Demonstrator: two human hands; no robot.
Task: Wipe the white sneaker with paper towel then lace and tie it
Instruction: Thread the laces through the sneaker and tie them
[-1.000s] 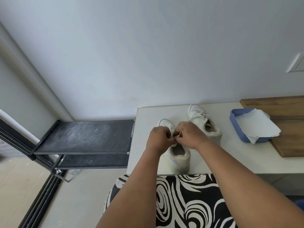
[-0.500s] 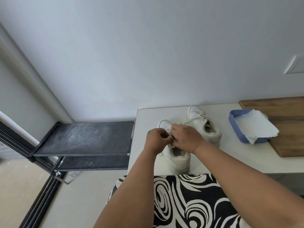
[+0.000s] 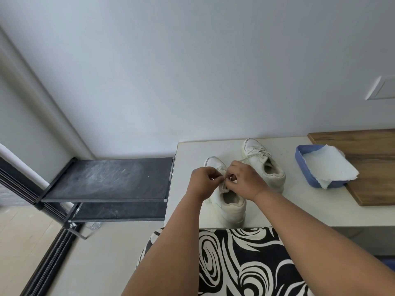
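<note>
Two white sneakers stand on a white table [image 3: 192, 150]. The near sneaker [image 3: 230, 205] points away from me, its heel toward the table's front edge. Over its tongue, my left hand [image 3: 203, 182] and my right hand [image 3: 245, 180] meet, fingers pinched on its white lace [image 3: 223, 180]. My hands hide most of the lacing. The second sneaker [image 3: 265, 165] sits behind and to the right, laced with a bow. A sheet of paper towel [image 3: 327, 165] lies across a blue tray [image 3: 301, 159] further right.
A wooden board [image 3: 376, 174] lies under the tray at the table's right end. A black two-tier metal rack [image 3: 106, 178] stands left of the table, against the wall. Black-and-white patterned cloth [image 3: 235, 263] covers my lap at the table's front edge.
Both hands have stayed on the near sneaker's lace, shifting slightly away from me toward the toe; the fingers have re-pinched the lace. The sneakers, tray and towel have not moved.
</note>
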